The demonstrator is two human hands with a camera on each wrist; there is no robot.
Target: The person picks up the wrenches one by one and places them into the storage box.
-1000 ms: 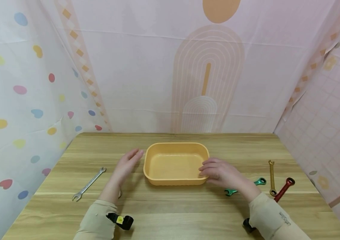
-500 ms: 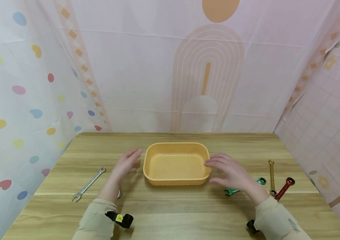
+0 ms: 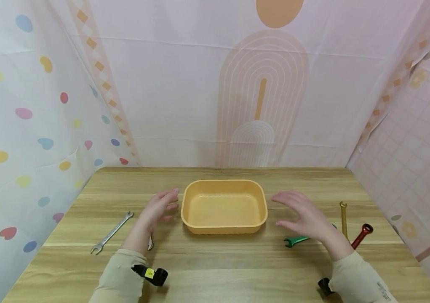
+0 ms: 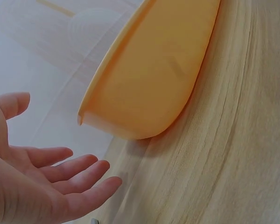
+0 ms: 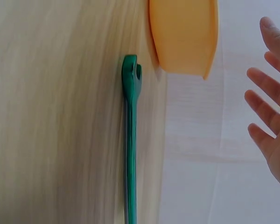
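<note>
Left hand at lower left, palm showing, fingers straight and loosely spread, thumb up at the left edge. It holds nothing and touches nothing. Orange tray sits on the wooden counter, its rounded corner nearest the fingertips, a gap between them. Pale patterned backdrop behind the tray, blurred.

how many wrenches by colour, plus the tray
silver wrench: 1
green wrench: 1
gold wrench: 1
red wrench: 1
orange tray: 1
total: 5, not counting a metal piece half hidden under the left wrist
</note>
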